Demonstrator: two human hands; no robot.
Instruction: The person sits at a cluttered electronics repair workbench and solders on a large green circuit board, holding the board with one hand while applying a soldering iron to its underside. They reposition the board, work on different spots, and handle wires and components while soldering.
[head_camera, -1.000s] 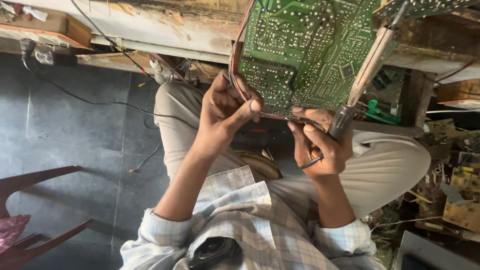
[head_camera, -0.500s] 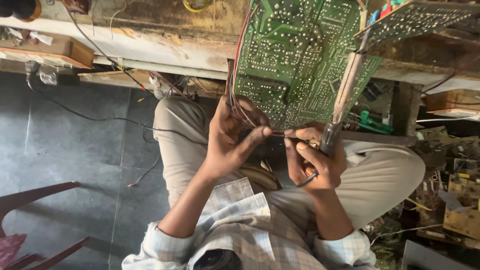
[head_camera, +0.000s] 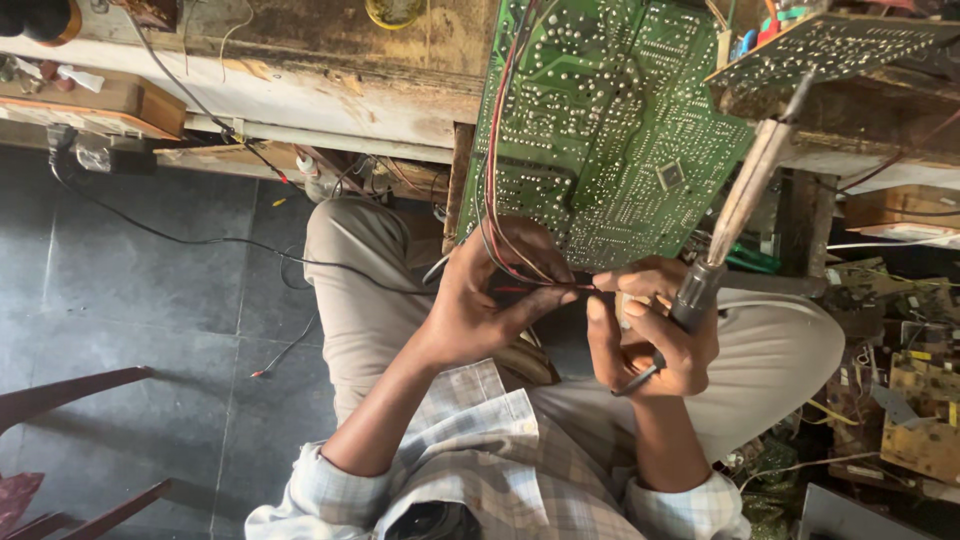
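Wire (head_camera: 540, 287) pinched by left hand (head_camera: 480, 310) fingers; right hand (head_camera: 655, 335) (closed) grips soldering iron (head_camera: 735, 225).

my pale checked shirt (head_camera: 480, 450) in grey and beige, sleeves rolled up past the elbows, light khaki trousers (head_camera: 770, 350), bare forearms, no watch

Electronics repair workshop: circuit boards (head_camera: 610, 130), cluttered workbench (head_camera: 300, 90)

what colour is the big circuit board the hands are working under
Green, speckled with silvery solder dots, on the circuit board; the head view shows it clearly.
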